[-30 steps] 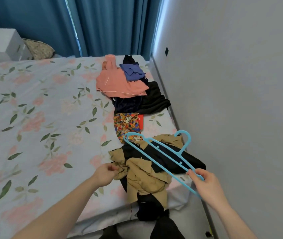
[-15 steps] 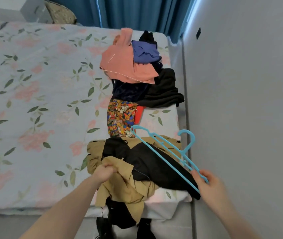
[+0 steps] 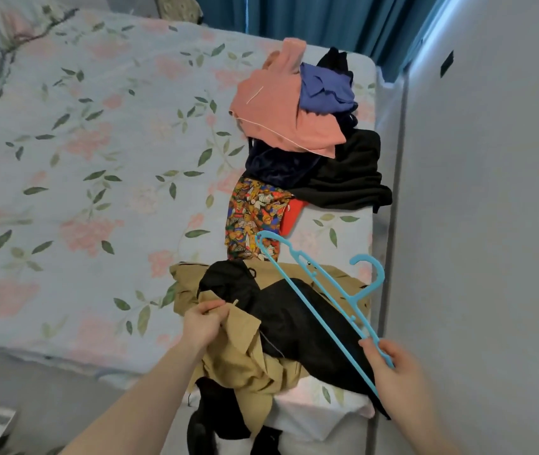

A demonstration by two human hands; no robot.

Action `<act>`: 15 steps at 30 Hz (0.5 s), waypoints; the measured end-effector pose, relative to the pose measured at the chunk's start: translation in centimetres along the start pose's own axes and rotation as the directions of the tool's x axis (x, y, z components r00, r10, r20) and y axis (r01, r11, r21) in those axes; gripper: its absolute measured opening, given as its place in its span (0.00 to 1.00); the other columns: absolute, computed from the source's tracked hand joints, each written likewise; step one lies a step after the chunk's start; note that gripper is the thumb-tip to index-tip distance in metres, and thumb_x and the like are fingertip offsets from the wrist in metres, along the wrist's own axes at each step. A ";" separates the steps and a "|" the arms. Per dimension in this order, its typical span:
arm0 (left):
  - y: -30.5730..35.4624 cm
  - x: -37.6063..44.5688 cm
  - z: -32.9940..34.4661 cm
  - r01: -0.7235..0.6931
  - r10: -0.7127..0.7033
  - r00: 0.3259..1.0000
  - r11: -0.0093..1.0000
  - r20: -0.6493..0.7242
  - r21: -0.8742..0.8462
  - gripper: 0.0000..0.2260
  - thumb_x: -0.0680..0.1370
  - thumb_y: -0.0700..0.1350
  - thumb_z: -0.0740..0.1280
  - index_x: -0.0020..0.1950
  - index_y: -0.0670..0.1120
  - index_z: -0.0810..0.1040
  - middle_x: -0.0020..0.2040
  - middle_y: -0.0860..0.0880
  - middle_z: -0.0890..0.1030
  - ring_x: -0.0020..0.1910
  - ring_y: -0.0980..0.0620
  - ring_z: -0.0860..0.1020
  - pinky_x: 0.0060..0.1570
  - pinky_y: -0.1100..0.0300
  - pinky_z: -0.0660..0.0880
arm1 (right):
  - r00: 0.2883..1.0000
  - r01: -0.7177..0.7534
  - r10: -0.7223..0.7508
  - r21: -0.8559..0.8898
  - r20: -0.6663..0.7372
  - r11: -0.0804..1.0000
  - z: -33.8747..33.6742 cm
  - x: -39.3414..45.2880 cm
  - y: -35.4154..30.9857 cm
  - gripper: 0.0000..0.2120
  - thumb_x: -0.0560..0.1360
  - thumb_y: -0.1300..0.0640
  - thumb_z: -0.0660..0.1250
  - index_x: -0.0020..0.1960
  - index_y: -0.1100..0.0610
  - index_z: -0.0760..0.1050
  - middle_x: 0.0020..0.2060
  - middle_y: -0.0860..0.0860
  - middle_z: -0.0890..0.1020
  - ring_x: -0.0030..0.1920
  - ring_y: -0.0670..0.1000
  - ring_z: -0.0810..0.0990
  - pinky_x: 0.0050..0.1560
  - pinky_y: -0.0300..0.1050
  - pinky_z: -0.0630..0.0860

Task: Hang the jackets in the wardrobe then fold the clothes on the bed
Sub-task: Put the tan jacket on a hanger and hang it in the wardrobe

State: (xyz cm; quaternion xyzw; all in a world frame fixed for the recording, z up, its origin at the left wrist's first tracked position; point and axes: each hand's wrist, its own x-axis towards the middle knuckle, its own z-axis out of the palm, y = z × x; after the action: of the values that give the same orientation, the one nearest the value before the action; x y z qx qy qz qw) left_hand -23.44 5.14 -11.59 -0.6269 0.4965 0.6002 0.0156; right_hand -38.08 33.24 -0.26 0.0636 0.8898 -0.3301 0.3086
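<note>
With our left hand (image 3: 204, 325) pinching the jacket (image 3: 261, 323) at the bed's (image 3: 80, 192) lower-center edge and our right hand (image 3: 393, 366) gripping the hanger (image 3: 324, 290), we risk snagging its tip in loose folds.

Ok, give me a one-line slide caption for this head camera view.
Left hand grips tan-and-black jacket on bed; right hand holds blue hanger.

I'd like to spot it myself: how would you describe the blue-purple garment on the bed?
Follow the bed to its far corner by the curtain, where clothes are piled. The blue-purple garment lies crumpled on top, overlapping the salmon-pink top; it is the pile's only blue-violet piece.
</note>
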 end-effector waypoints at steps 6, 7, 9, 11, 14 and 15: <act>3.1 -11.0 -5.5 -0.137 0.136 0.988 0.990 0.069 0.014 0.05 0.77 0.40 0.73 0.48 0.50 0.86 0.53 0.52 0.83 0.58 0.50 0.77 0.54 0.57 0.71 | 0.991 0.069 -0.069 0.011 0.113 0.998 -0.6 -4.3 -3.9 0.11 0.81 0.43 0.66 0.57 0.50 0.76 0.47 0.47 0.82 0.46 0.47 0.81 0.43 0.44 0.78; 3.7 -13.0 -6.5 -0.165 0.164 0.983 0.986 0.087 0.009 0.05 0.78 0.39 0.72 0.48 0.48 0.85 0.52 0.52 0.83 0.56 0.52 0.77 0.50 0.60 0.70 | 0.987 0.090 -0.092 0.015 0.135 0.996 -0.7 -5.4 -5.0 0.09 0.82 0.45 0.65 0.57 0.49 0.74 0.47 0.47 0.81 0.44 0.47 0.80 0.38 0.42 0.76; 4.9 -16.9 -8.4 -0.231 0.228 0.965 0.973 0.126 0.005 0.04 0.79 0.39 0.71 0.48 0.47 0.85 0.48 0.54 0.82 0.53 0.54 0.78 0.48 0.61 0.70 | 0.973 0.148 -0.150 0.025 0.178 0.989 -1.0 -7.6 -6.9 0.07 0.82 0.46 0.65 0.56 0.49 0.72 0.44 0.47 0.80 0.41 0.47 0.80 0.35 0.41 0.74; 6.0 -20.3 -10.4 -0.306 0.303 0.941 0.952 0.151 -0.007 0.06 0.79 0.42 0.72 0.44 0.52 0.85 0.46 0.56 0.83 0.52 0.54 0.79 0.51 0.59 0.72 | 0.946 0.219 -0.223 0.044 0.236 0.975 -1.2 -10.1 -8.9 0.09 0.82 0.48 0.66 0.53 0.53 0.75 0.38 0.49 0.80 0.35 0.48 0.77 0.32 0.37 0.70; 7.4 -24.2 -13.3 -0.377 0.380 0.911 0.925 0.161 -0.052 0.09 0.79 0.43 0.72 0.41 0.54 0.84 0.46 0.58 0.84 0.48 0.58 0.80 0.49 0.61 0.72 | 0.893 0.274 -0.289 0.093 0.346 0.957 -0.6 -14.2 -11.7 0.11 0.78 0.47 0.71 0.54 0.53 0.74 0.42 0.52 0.85 0.42 0.52 0.83 0.38 0.34 0.74; 7.9 -25.2 -14.2 -0.396 0.404 0.900 0.915 0.165 -0.077 0.09 0.79 0.42 0.71 0.41 0.54 0.84 0.46 0.57 0.84 0.47 0.59 0.80 0.48 0.62 0.72 | 0.870 0.295 -0.315 0.112 0.379 0.949 -0.3 -15.6 -12.4 0.13 0.77 0.47 0.73 0.54 0.52 0.73 0.44 0.50 0.85 0.44 0.51 0.84 0.40 0.36 0.75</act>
State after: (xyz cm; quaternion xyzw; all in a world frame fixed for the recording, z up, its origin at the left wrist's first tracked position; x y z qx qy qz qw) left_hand -12.60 7.63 16.30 -0.4559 0.5987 0.6541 -0.0768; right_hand -29.69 25.17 15.91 -0.1373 0.7999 -0.4031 0.4229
